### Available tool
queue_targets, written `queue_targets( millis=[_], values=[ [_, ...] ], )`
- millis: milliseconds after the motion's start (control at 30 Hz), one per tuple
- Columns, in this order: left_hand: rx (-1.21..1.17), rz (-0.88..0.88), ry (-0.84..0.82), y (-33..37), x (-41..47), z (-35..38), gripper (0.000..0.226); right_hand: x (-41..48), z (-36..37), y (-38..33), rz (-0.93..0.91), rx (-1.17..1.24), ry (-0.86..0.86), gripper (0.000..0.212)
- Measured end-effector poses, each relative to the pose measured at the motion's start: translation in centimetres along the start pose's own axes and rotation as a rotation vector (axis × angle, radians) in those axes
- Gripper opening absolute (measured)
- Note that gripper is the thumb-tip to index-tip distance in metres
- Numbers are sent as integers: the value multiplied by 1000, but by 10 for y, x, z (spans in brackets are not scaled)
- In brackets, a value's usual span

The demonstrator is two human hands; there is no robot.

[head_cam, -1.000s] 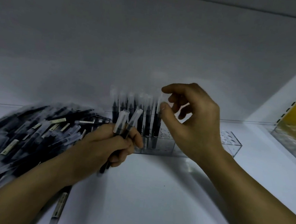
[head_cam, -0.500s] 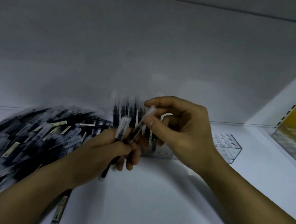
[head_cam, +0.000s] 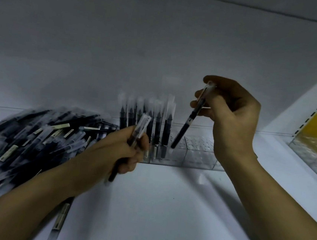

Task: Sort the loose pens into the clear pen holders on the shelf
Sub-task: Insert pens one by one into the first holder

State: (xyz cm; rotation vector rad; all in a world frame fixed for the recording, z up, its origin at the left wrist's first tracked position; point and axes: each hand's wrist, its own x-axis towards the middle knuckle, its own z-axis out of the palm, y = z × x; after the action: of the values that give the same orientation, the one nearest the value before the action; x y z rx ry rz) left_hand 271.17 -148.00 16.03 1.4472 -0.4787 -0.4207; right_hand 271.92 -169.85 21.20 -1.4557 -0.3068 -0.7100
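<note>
Lifted rightward: pen [head_cam: 187,122] in right hand [head_cam: 233,123]; slants below grip, tip at holder [head_cam: 198,154].

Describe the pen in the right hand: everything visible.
The pen is slim, with a dark barrel, a clear cap at its upper end and a pale label band partway down; it looks like plastic. It is tilted, cap up and to the right, lower end down over the clear holder, just right of the standing pens. The right hand pinches its upper part. Whether the lower end has entered a hole cannot be told.
</note>
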Motion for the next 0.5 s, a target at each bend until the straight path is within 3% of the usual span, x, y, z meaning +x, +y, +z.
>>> queue_targets(
  millis=[67,200,500],
  values=[
    [-21,-27,0,-1,3,-1,33,1,-1,1,-41,-37,50,16],
    [149,58,-25,-6,-2,-6,28,4,-1,4,-108,-134,79,16],
    [330,122,-23,4,-16,6,28,3,-1,17,-90,-310,-48,26]
  ],
)
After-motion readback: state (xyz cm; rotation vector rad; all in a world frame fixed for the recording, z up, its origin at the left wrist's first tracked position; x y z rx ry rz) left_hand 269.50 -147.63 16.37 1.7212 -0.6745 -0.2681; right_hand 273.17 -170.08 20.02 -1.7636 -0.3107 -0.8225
